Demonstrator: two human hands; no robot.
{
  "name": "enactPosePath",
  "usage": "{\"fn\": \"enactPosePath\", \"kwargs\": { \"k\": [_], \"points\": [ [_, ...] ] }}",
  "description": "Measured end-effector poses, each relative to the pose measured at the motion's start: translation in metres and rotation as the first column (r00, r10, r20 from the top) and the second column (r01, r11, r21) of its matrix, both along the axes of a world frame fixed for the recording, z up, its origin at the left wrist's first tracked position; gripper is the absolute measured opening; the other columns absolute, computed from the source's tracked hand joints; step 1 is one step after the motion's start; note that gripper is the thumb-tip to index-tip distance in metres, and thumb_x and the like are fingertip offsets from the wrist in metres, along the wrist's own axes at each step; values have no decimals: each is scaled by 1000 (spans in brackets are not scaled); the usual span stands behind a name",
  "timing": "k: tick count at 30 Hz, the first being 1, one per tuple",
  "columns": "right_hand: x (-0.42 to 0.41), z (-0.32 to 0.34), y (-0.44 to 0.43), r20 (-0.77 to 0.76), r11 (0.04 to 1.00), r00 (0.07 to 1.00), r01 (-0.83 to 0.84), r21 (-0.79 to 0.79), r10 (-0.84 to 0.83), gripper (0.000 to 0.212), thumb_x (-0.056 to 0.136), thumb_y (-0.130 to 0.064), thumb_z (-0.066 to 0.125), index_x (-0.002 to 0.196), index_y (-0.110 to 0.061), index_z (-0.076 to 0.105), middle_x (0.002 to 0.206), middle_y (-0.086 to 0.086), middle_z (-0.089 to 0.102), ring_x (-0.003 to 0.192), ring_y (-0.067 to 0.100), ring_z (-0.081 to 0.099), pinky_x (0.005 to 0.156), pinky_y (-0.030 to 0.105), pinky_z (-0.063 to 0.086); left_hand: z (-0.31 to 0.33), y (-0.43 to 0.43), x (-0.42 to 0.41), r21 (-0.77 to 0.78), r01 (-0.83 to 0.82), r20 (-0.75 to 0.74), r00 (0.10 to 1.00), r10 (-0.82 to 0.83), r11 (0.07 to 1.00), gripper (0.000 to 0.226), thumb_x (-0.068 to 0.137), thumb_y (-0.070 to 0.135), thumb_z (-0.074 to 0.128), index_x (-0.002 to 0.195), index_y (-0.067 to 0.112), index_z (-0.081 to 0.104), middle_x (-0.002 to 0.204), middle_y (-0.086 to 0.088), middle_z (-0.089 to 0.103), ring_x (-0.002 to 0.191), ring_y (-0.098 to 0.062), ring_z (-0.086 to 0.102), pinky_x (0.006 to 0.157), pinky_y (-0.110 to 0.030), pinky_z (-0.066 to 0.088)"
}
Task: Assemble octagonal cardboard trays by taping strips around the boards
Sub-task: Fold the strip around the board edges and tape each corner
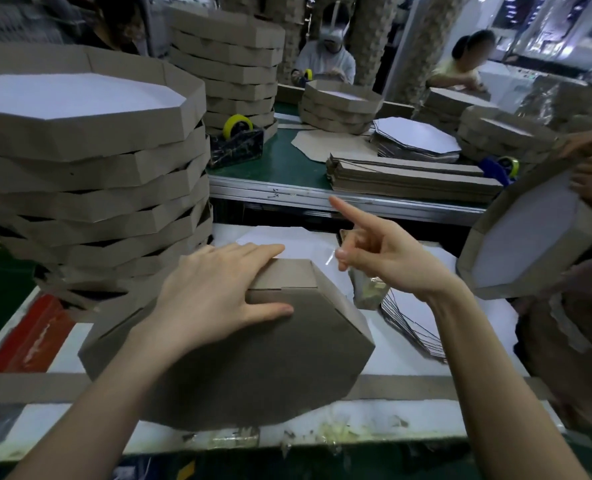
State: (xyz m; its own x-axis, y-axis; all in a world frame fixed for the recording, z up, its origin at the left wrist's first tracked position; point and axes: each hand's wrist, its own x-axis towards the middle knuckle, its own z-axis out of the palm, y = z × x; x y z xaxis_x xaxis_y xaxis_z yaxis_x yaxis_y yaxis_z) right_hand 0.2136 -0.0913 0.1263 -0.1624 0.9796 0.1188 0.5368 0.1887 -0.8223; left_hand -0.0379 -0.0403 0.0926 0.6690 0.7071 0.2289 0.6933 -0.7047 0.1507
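An octagonal cardboard tray [270,358] lies brown side up on the white bench in front of me. A cardboard strip is folded round its far edge. My left hand [211,289] rests flat on that far edge, fingers straight, thumb along the board. My right hand [384,258] is raised just right of the tray, index finger stretched out. Its thumb and curled fingers pinch a piece of clear tape [329,258]. A loose cardboard strip [28,386] lies along the near edge of the bench, passing under the tray.
A tall stack of finished trays [80,168] stands at my left. A tape dispenser [367,292] and flat boards [415,327] sit to the right. Another person's hands hold a tray [529,237] at far right. Strips [408,174] and another dispenser [235,140] lie on the green table beyond.
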Motion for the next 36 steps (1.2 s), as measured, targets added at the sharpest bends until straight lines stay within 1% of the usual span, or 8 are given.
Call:
{"fn": "enactPosePath", "kwargs": {
  "k": [5,8,12,15,19,26,32,36],
  "points": [
    [-9,22,-17,14,998,999,52,30,-52,60,98,-6,55,153,-14,31,78,3,66,60,-2,55,59,10,43,0,-7,-1,-28,48,84,995,-45,998,84,73,82,41,146,46,20,134,21,50,116,-11,52,83,-35,46],
    [-15,34,-19,-12,999,1000,1,40,0,57,98,-13,55,151,-22,35,78,0,66,58,3,46,53,16,38,3,-8,-2,-143,106,173,982,-80,984,87,70,79,47,145,50,13,131,26,49,114,-5,53,82,-35,52],
    [-23,35,-13,-106,997,991,-75,18,76,52,99,-14,55,145,-31,39,75,-5,64,57,7,41,48,20,34,3,-10,-5,-207,124,253,965,-70,970,93,71,70,64,146,47,13,125,26,53,110,-3,53,75,-27,46],
    [-25,25,-3,0,994,996,-87,-67,87,53,99,-15,57,147,-30,39,76,-6,66,55,4,42,49,18,36,3,-13,-7,-227,132,307,950,-58,965,96,70,67,68,143,52,7,123,26,56,109,-3,55,69,-24,38],
    [-24,8,5,131,988,989,-56,-144,75,54,98,-19,59,149,-22,41,74,-5,70,55,1,46,51,19,37,5,-19,-11,-170,160,297,949,-104,972,89,74,65,65,137,67,1,124,22,57,112,-8,55,71,-28,39],
    [-20,2,6,168,984,984,-28,-176,58,50,98,-15,60,146,-19,45,70,-6,68,51,-3,49,48,8,35,6,-17,-11,-120,141,137,983,-124,983,58,82,69,51,135,67,28,126,26,46,104,0,46,62,-10,28],
    [-19,4,4,164,980,984,-30,-198,63,48,98,-12,60,145,-17,47,72,-4,67,50,-2,47,47,9,33,5,-15,-11,-123,135,113,986,-121,983,50,83,69,51,131,63,42,125,27,44,106,0,45,63,-17,29],
    [-19,7,2,168,985,983,-43,-170,71,46,98,-10,60,142,-17,50,71,-3,68,51,-2,49,48,8,33,3,-13,-10,-126,136,99,987,-124,983,51,82,71,49,131,63,41,126,28,43,104,1,44,63,-13,26]
  ]
}}
